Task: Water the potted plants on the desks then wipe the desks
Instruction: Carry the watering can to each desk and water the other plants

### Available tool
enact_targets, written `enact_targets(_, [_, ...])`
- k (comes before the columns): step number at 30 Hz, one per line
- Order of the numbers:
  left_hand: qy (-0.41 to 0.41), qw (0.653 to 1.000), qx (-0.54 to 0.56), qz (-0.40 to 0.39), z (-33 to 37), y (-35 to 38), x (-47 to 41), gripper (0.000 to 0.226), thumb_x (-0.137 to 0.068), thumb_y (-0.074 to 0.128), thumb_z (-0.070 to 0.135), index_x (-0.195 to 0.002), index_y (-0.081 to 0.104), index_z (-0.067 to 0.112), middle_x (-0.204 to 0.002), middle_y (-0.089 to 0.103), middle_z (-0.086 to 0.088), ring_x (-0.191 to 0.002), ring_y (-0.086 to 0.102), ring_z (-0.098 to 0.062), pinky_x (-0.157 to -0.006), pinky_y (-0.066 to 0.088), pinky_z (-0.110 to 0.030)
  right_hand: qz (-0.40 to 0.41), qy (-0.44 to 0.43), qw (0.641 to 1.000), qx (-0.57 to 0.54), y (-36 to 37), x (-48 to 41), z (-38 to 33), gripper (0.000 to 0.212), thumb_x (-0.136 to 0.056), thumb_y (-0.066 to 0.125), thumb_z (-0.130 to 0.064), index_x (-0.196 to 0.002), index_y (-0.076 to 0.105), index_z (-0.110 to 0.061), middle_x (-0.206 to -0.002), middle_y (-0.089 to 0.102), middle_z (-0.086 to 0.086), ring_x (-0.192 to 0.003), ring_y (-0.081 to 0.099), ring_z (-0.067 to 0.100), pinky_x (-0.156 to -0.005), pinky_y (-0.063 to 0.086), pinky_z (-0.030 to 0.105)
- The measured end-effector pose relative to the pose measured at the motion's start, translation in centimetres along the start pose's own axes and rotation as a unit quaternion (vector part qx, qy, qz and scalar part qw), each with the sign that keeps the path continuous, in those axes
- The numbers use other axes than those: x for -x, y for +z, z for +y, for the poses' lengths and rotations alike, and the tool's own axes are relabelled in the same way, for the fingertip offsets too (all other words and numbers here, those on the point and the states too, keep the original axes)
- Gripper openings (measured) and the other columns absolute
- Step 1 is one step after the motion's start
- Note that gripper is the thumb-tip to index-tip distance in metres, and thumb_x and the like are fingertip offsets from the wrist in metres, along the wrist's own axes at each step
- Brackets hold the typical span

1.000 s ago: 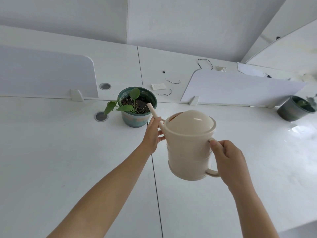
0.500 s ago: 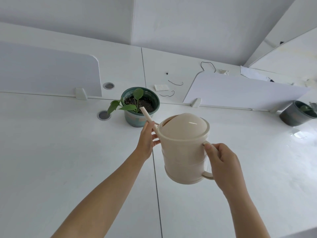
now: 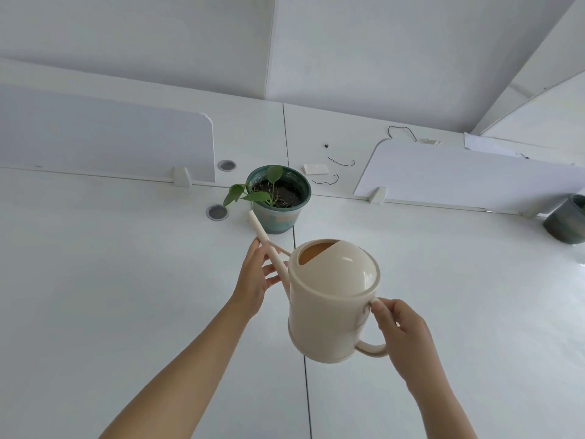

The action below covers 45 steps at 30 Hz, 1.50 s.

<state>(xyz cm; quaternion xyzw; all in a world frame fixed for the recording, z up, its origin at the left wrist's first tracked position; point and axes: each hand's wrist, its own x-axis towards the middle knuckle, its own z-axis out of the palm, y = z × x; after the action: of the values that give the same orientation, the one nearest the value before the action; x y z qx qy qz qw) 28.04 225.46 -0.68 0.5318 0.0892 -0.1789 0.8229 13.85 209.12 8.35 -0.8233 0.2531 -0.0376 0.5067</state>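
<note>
I hold a cream watering can (image 3: 329, 305) in the air over the white desk (image 3: 126, 280). My right hand (image 3: 400, 337) grips its handle. My left hand (image 3: 256, 277) steadies the long thin spout, fingers wrapped round it. The spout tip sits just below and left of the green potted plant (image 3: 278, 201), in front of the pot wall and short of the rim. The plant has a few green leaves over dark soil. A second dark pot (image 3: 568, 221) stands at the far right edge, partly cut off.
Two white divider panels (image 3: 104, 141) (image 3: 468, 175) stand along the back of the desk. Two round cable grommets (image 3: 217, 212) lie left of the green pot. Black wire bits and a small white tag (image 3: 315, 168) lie behind it.
The can has come back toward me and down, tilting so its opening shows. The spout tip has drawn away from over the soil to in front of the pot.
</note>
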Motion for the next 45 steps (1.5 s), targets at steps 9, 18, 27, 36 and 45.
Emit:
enact_targets(9, [0.026, 0.997, 0.017, 0.069, -2.3, -3.0, 5.5, 0.042, -0.094, 0.046, 0.023, -0.134, 0.035, 0.027, -0.116, 0.054, -0.009, -0.100, 0.060, -0.025, -0.084, 0.051, -0.038, -0.097, 0.064, 0.992, -0.054, 0.4, 0.9, 4.1, 0.017, -0.092, 0.050, -0.016, -0.079, 0.058, -0.008, -0.087, 0.062, 0.002, -0.080, 0.056, 0.013, -0.057, 0.042, 0.013])
enact_targets(18, [0.063, 0.986, -0.002, 0.157, -3.2, -6.1, 9.6, 0.044, -0.095, 0.045, 0.021, -0.137, 0.032, 0.026, -0.117, 0.057, -0.002, -0.108, 0.054, -0.022, -0.094, 0.039, -0.036, -0.202, 0.062, 0.975, -0.072, 3.0, 1.0, 7.1, 0.016, -0.093, 0.047, -0.017, -0.084, 0.060, -0.015, -0.090, 0.060, -0.002, -0.086, 0.054, 0.008, -0.070, 0.038, 0.017])
enact_targets(27, [0.083, 0.972, -0.003, 0.221, -3.0, -8.9, 11.8, 0.044, -0.094, 0.046, 0.018, -0.136, 0.034, 0.021, -0.106, 0.060, 0.006, -0.107, 0.051, -0.020, -0.095, 0.036, -0.035, -0.252, 0.037, 0.965, -0.066, 6.0, 0.6, 7.5, 0.013, -0.093, 0.047, -0.016, -0.088, 0.058, -0.012, -0.086, 0.058, -0.005, -0.083, 0.054, 0.005, -0.070, 0.040, 0.015])
enact_targets(36, [0.082, 0.962, 0.006, 0.260, -3.1, -10.1, 12.8, 0.043, -0.094, 0.046, 0.016, -0.135, 0.036, 0.020, -0.104, 0.059, 0.007, -0.107, 0.051, -0.021, -0.093, 0.037, -0.036, -0.279, 0.018, 0.958, -0.066, 7.2, -0.4, 7.3, 0.019, -0.091, 0.052, -0.017, -0.094, 0.060, -0.001, -0.087, 0.057, 0.001, -0.081, 0.051, 0.011, -0.072, 0.040, 0.019])
enact_targets(45, [0.047, 0.943, -0.114, 0.310, -2.1, -10.5, 13.4, 0.037, -0.095, 0.044, 0.020, -0.131, 0.045, 0.012, -0.118, 0.057, -0.011, -0.101, 0.056, -0.028, -0.087, 0.043, -0.039, -0.293, 0.021, 0.950, -0.101, 7.1, -1.8, 7.8, 0.008, -0.082, 0.059, -0.014, -0.083, 0.064, -0.008, -0.083, 0.065, -0.004, -0.075, 0.058, 0.005, -0.068, 0.044, 0.013])
